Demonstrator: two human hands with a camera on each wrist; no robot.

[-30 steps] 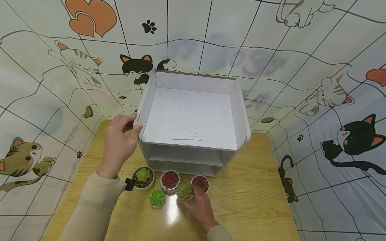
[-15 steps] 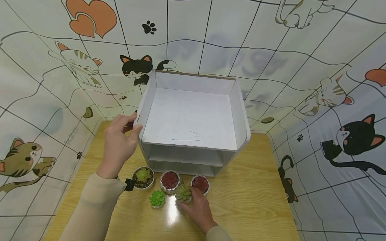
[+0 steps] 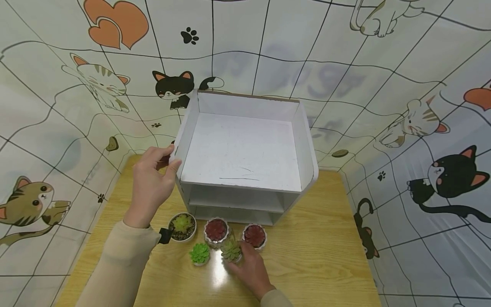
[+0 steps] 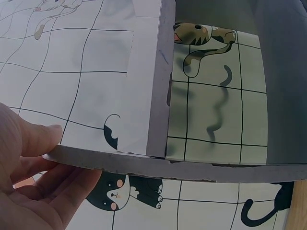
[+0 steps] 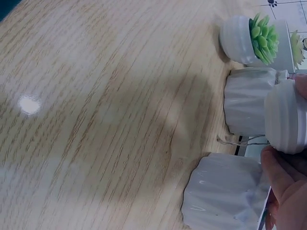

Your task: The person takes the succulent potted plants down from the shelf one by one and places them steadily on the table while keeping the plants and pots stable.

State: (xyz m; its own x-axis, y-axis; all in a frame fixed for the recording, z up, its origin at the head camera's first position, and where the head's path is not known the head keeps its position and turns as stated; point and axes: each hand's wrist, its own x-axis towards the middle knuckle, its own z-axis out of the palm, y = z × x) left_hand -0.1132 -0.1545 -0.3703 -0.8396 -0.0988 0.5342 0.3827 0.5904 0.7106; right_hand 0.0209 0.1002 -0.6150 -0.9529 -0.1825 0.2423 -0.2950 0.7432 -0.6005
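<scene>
My left hand (image 3: 151, 187) pinches the left side panel of a white tiered shelf unit (image 3: 241, 149), thumb and fingers on either side of the board in the left wrist view. In front of the unit, my right hand (image 3: 252, 269) holds a small potted succulent (image 3: 231, 248) with pale green leaves. The right wrist view shows its ribbed white pot (image 5: 284, 117) between fingers and thumb, above the level of the table. Close around it stand two red succulents in white fluted pots, one on the left (image 3: 216, 229) and one on the right (image 3: 255, 235).
A bright green succulent (image 3: 199, 253) stands left of the held one. Behind it, a wider white pot (image 3: 183, 226) holds a yellow-green succulent in gravel. Everything rests on a wooden table (image 3: 322, 256), enclosed by cat-printed fabric walls (image 3: 268, 38).
My right hand has shifted slightly left and toward me with the potted succulent, uncovering more of the right red succulent. My left hand and the shelf unit have stayed put.
</scene>
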